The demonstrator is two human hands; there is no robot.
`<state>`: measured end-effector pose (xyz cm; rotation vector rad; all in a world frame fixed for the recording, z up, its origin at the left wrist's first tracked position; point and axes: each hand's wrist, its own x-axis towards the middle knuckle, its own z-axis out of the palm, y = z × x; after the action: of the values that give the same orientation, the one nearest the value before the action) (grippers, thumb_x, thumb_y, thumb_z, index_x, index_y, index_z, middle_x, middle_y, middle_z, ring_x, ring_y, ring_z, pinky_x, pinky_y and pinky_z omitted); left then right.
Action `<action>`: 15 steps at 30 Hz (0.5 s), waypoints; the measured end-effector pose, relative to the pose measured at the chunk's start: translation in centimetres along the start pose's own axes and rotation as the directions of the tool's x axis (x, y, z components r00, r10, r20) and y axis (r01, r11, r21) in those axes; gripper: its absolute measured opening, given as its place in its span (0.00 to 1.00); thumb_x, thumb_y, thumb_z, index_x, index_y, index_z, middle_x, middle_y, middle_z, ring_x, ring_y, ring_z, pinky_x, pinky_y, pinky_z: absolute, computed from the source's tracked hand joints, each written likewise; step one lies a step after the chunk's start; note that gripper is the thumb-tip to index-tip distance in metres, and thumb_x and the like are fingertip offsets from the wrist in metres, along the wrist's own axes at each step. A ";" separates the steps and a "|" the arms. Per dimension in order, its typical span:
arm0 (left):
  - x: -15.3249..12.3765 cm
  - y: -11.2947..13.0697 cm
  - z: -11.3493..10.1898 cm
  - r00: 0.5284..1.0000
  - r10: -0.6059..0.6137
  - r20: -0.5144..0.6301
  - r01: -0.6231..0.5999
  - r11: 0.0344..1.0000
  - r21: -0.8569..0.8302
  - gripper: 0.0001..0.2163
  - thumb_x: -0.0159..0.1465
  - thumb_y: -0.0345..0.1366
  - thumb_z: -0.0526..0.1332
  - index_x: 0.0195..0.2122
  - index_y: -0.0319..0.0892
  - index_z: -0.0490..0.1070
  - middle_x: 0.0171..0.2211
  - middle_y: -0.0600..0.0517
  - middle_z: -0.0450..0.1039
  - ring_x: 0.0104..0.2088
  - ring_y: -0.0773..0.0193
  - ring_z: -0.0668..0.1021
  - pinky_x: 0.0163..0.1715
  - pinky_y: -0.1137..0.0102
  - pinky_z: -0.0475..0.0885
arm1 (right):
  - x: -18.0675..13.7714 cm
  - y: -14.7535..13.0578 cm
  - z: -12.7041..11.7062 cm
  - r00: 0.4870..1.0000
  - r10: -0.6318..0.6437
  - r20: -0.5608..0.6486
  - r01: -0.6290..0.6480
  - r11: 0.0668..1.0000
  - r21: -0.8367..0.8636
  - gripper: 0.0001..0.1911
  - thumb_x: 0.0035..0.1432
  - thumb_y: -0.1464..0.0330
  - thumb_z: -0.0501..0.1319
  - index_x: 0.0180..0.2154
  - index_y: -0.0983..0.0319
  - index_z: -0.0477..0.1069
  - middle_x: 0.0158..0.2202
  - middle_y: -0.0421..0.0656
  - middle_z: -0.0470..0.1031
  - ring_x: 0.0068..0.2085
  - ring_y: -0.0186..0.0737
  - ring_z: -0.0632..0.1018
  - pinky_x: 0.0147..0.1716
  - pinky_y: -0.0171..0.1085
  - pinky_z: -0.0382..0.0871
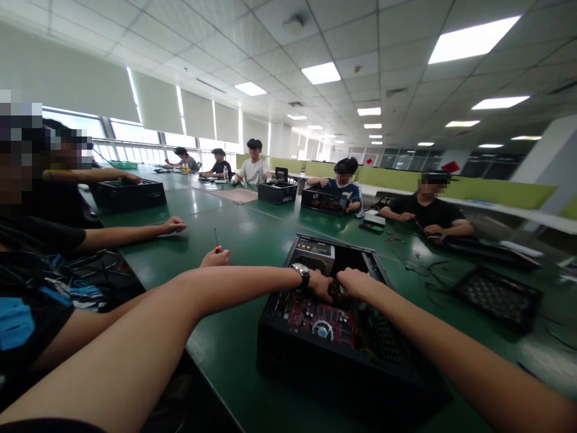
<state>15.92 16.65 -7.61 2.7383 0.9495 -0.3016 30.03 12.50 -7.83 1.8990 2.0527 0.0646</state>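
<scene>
A black computer case lies on its side in front of me, its upper side open. Inside, a red circuit board with a round silver-and-dark cooler sits at the near end, and a power supply is at the far left. My left hand, below a wristwatch, reaches into the middle of the case with its fingers bent. Close beside it, my right hand is curled and points down into the case. Between the hands is a small dark part that I cannot make out; the fingertips are partly hidden.
At my left a co-worker's hand holds a screwdriver upright. A dark mesh panel and loose cables lie on the green table to the right. Other people work at more cases across the table.
</scene>
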 end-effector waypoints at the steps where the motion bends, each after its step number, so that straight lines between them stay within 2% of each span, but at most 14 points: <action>1: -0.1 0.1 0.0 1.000 -0.005 -0.005 0.005 1.000 0.012 0.33 0.53 0.50 0.69 0.59 0.44 0.66 0.54 0.41 0.74 0.52 0.45 0.78 0.49 0.59 0.75 | 0.0 0.0 0.0 1.000 0.000 -0.002 0.000 1.000 0.010 0.17 0.66 0.61 0.64 0.53 0.62 0.71 0.53 0.47 0.73 0.49 0.45 0.77 0.48 0.49 0.75; 5: -1.2 0.0 -0.7 0.999 0.016 -0.043 -0.014 0.999 0.044 0.38 0.52 0.51 0.70 0.60 0.40 0.62 0.57 0.38 0.72 0.53 0.45 0.77 0.49 0.60 0.74 | 0.0 0.1 0.2 1.000 -0.013 -0.019 0.014 0.998 0.063 0.18 0.66 0.61 0.63 0.54 0.62 0.70 0.53 0.47 0.73 0.49 0.46 0.77 0.48 0.49 0.75; 10: -4.5 -0.8 -1.3 0.993 0.086 -0.077 -0.081 0.994 0.071 0.33 0.57 0.51 0.67 0.58 0.38 0.60 0.52 0.40 0.75 0.48 0.50 0.80 0.45 0.65 0.75 | 0.6 0.0 0.0 0.996 -0.084 -0.044 0.090 0.981 0.174 0.17 0.66 0.61 0.64 0.52 0.62 0.71 0.52 0.47 0.74 0.49 0.45 0.77 0.47 0.49 0.75; 15: -8.0 -0.7 -1.2 0.983 0.130 -0.129 -0.112 0.985 0.134 0.31 0.58 0.49 0.66 0.57 0.37 0.59 0.52 0.37 0.74 0.51 0.45 0.78 0.48 0.61 0.73 | 1.6 -1.6 -0.1 0.974 -0.211 -0.081 0.226 0.920 0.321 0.15 0.65 0.62 0.65 0.51 0.62 0.72 0.49 0.45 0.75 0.45 0.43 0.79 0.44 0.46 0.76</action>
<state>9.46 12.88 -4.41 2.9507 0.8169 -0.1574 28.34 13.87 -8.47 1.8427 2.4175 -0.3124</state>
